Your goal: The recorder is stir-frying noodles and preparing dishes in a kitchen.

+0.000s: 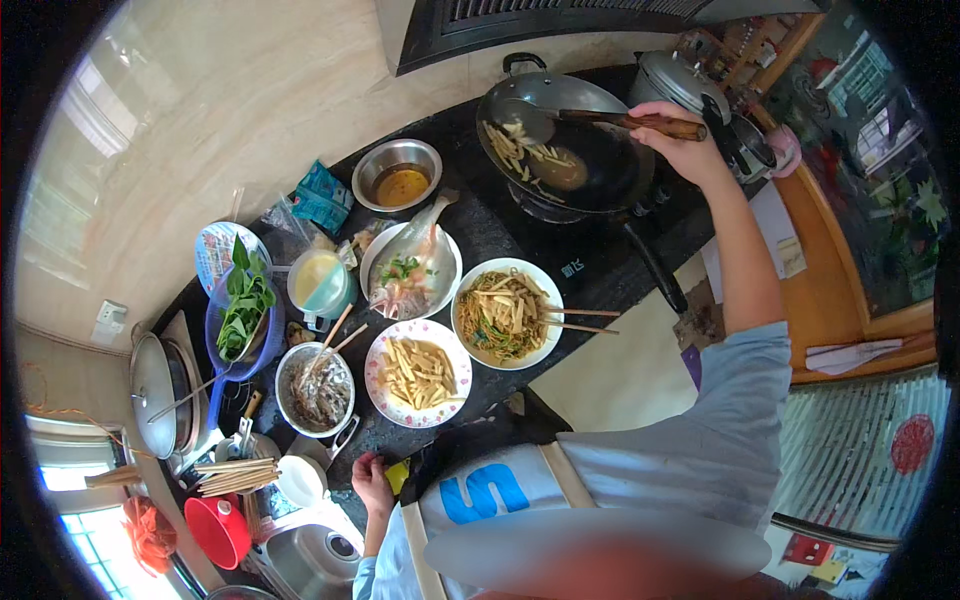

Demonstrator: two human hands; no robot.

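My right hand grips the wooden handle of a wok spatula. The spatula's metal blade reaches into a dark wok on the stove, among pale cut strips of food and some brown liquid. Curled at the counter's edge, my left hand lies beside a yellow item; whether it holds anything is hidden. Nearest the wok, a white plate of noodles has more pale strips on top and chopsticks across its rim. A floral plate bears similar strips.
A whole fish overhangs its white dish. Behind it stands a steel bowl of amber liquid. Leafy greens fill a blue colander. A steel sink is at lower left, and a pressure cooker sits beyond the wok.
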